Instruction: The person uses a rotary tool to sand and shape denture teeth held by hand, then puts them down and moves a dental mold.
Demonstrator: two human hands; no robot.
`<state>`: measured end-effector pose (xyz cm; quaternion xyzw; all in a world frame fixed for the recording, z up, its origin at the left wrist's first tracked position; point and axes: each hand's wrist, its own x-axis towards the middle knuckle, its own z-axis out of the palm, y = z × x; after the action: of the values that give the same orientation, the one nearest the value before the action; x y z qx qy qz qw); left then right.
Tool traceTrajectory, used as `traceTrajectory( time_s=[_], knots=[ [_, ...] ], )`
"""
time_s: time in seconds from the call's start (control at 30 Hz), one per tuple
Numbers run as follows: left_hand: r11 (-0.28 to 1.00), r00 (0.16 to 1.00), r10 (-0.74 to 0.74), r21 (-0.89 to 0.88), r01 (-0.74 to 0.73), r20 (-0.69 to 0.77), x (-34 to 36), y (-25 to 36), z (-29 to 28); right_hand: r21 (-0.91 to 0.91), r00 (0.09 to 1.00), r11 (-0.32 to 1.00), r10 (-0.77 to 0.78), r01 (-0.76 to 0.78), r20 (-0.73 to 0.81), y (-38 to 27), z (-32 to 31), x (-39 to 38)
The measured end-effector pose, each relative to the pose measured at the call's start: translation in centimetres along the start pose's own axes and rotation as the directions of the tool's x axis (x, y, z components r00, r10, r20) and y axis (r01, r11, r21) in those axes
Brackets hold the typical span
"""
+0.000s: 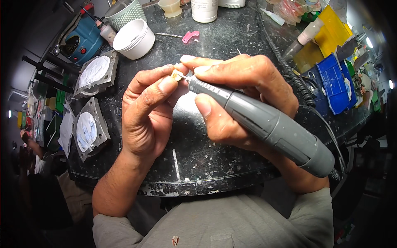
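My left hand (147,103) pinches a small yellowish-white piece, like a dental crown (177,75), between thumb and fingertips. Wrapped in my right hand (248,89) is a thick grey rotary handpiece (264,120), slanting from upper left to lower right. Its thin metal bit meets the crown, or comes very near it; I cannot tell whether they touch. The two hands are close together above the black table, with their fingertips almost meeting. Part of the crown is hidden behind my left thumb and fingers.
Two metal flask halves (92,129) with white plaster lie at the left. Behind them stand a blue machine (80,39) and a white tub (134,40). A pink piece (190,36) lies at the back. At the right are a coiled cord (300,82) and a blue bin (333,84).
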<state>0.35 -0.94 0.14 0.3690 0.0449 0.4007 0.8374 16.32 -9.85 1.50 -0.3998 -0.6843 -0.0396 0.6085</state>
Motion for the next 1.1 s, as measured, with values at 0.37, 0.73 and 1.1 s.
traceTrajectory(
  time_s=[0.37,0.73,1.1],
  knots=[
    [0.998,0.995,-0.038,0.046,0.042,-0.093,0.2,0.3,0.2,0.102,0.957,0.992,0.103,-0.078,-0.27,-0.2,0.8,0.6],
    [0.986,0.99,0.01,0.169,0.014,-0.139,0.0,-0.2,0.7,0.024,0.997,0.997,0.072,-0.072,-0.004,-0.1,0.3,-0.6],
    [0.989,0.993,-0.007,0.148,0.024,-0.12,0.2,-0.5,0.3,0.049,0.988,0.995,0.091,-0.086,-0.124,0.1,0.7,-0.1]
  ],
)
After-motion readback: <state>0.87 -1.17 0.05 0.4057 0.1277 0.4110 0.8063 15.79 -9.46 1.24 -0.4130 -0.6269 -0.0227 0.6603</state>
